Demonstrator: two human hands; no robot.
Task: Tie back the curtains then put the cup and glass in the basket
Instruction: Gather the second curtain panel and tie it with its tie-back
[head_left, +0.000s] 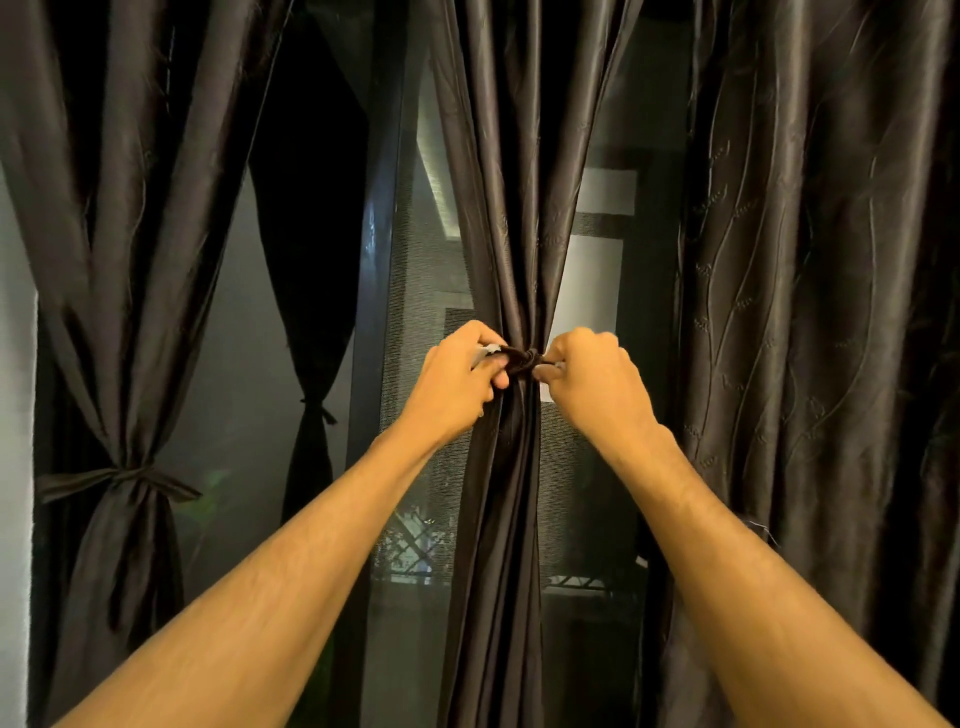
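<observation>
- Curtains hang dark and shiny in front of me; the middle curtain is bunched up tight at the centre.
- My left hand is closed on one end of the tie band, at 9 o'clock from the knot.
- My right hand is closed on the other end, at 3 o'clock.
- One left curtain at 8 o'clock has its own band knotted around it.
- Another right curtain hangs loose at 3 o'clock.
</observation>
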